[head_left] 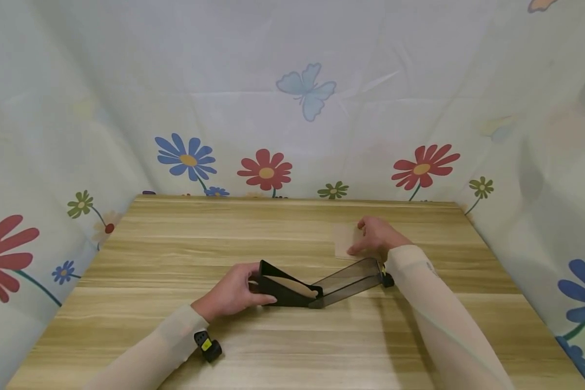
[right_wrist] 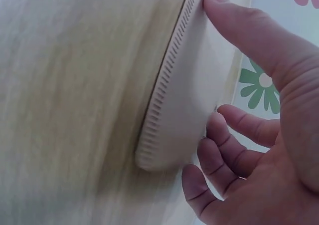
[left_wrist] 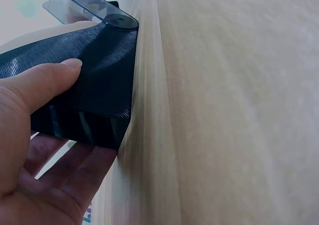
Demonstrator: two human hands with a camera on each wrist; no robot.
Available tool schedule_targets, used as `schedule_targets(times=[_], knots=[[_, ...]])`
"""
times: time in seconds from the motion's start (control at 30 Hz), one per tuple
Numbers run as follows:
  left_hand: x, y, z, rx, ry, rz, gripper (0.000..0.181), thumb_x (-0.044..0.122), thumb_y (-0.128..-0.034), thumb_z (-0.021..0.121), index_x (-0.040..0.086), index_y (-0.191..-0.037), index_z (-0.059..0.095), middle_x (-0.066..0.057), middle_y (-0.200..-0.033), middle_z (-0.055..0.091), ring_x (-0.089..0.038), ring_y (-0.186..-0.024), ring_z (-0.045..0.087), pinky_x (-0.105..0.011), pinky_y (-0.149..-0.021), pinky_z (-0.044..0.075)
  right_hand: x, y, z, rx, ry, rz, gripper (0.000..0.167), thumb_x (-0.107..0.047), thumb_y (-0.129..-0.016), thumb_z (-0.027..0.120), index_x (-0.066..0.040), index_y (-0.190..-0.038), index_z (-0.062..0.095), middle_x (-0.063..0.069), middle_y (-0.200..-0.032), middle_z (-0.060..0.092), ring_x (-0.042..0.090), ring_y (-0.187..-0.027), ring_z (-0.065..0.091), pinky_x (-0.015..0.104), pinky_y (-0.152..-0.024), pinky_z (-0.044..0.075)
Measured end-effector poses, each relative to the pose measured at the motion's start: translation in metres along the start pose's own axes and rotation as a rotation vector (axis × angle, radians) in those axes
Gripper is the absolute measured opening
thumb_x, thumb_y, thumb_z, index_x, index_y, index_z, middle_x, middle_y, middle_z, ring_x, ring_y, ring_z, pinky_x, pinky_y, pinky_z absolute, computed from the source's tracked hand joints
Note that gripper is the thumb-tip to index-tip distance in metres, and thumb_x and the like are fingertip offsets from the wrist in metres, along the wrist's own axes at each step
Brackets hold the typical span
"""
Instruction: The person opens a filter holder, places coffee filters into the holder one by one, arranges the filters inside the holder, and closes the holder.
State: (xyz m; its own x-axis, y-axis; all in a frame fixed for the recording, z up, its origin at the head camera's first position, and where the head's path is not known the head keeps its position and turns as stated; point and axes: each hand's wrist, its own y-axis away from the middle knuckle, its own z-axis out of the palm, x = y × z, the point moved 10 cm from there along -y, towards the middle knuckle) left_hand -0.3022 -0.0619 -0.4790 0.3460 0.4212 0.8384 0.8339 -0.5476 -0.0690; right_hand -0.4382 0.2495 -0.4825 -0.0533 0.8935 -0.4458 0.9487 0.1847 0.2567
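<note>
Black holder (head_left: 284, 297) between hands (head_left: 234, 290), gripped by left

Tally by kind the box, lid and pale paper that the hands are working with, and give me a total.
Black box: 1
See-through lid: 1
Pale paper, counted by place: 2 (paper in the box, paper by the right hand); sheets in each can't be told
Total: 4

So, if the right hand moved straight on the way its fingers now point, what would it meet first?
Most likely the pale ribbed-edged piece by the right hand; its thumb seems to touch it, but depth is unclear.
</note>
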Motion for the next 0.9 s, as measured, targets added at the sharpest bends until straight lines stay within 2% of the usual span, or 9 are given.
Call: schedule_targets(times=[0.13, 0.4, 0.57, 0.77, 0.9], knots=[[0.0000, -0.0003, 0.0006, -0.001, 0.004, -0.002, 0.036, 0.030, -0.0835, 0.087, 0.030, -0.115, 0.070, 0.011, -0.111, 0.073, -0.009, -0.100, 0.069, -0.026, -0.082, 0.056, 0.0022, 0.0010, 0.0007, -0.010, -0.020, 0.021, 0.090, -0.043, -0.075, 0.091, 0.005, -0.139, 0.049, 0.024, -0.132, 0.059, 0.035, -0.117, 0.057, 0.051, -0.100, 0.048], [-0.0005, -0.0004, 0.0009, -0.001, 0.010, -0.006, 0.036, 0.029, -0.0832, 0.087, 0.029, -0.115, 0.070, 0.010, -0.111, 0.073, -0.009, -0.101, 0.069, -0.025, -0.083, 0.056, -0.0010, 0.0018, 0.0004, -0.011, 0.000, -0.017, 0.083, -0.040, -0.077, 0.090, 0.011, -0.134, 0.055, 0.028, -0.134, 0.060, 0.035, -0.117, 0.058, 0.051, -0.101, 0.049], [-0.0001, -0.0001, 0.0011, -0.002, 0.011, 0.001, 0.036, 0.029, -0.0838, 0.087, 0.025, -0.115, 0.070, 0.005, -0.112, 0.074, -0.010, -0.101, 0.069, -0.025, -0.082, 0.056, -0.0038, 0.0013, 0.0000, -0.012, 0.004, -0.039, 0.087, -0.038, -0.077, 0.091, 0.013, -0.136, 0.051, 0.031, -0.134, 0.059, 0.039, -0.119, 0.058, 0.052, -0.102, 0.048], [0.0001, -0.0001, 0.0010, -0.001, 0.024, 0.010, 0.036, 0.029, -0.0845, 0.086, 0.023, -0.116, 0.070, 0.003, -0.113, 0.074, -0.012, -0.101, 0.069, -0.025, -0.082, 0.056, -0.0034, 0.0004, 0.0004, -0.007, -0.046, -0.026, 0.099, -0.035, -0.075, 0.093, 0.006, -0.147, 0.039, 0.030, -0.136, 0.056, 0.037, -0.117, 0.057, 0.052, -0.104, 0.046], [-0.0009, -0.0004, 0.0007, 0.000, 0.023, 0.008, 0.036, 0.029, -0.0843, 0.086, 0.023, -0.116, 0.070, 0.003, -0.112, 0.074, -0.011, -0.101, 0.069, -0.025, -0.082, 0.056, -0.0037, 0.0002, -0.0001, 0.009, -0.055, -0.033, 0.101, -0.033, -0.074, 0.093, 0.002, -0.150, 0.037, 0.026, -0.133, 0.058, 0.034, -0.111, 0.060, 0.051, -0.100, 0.048]])
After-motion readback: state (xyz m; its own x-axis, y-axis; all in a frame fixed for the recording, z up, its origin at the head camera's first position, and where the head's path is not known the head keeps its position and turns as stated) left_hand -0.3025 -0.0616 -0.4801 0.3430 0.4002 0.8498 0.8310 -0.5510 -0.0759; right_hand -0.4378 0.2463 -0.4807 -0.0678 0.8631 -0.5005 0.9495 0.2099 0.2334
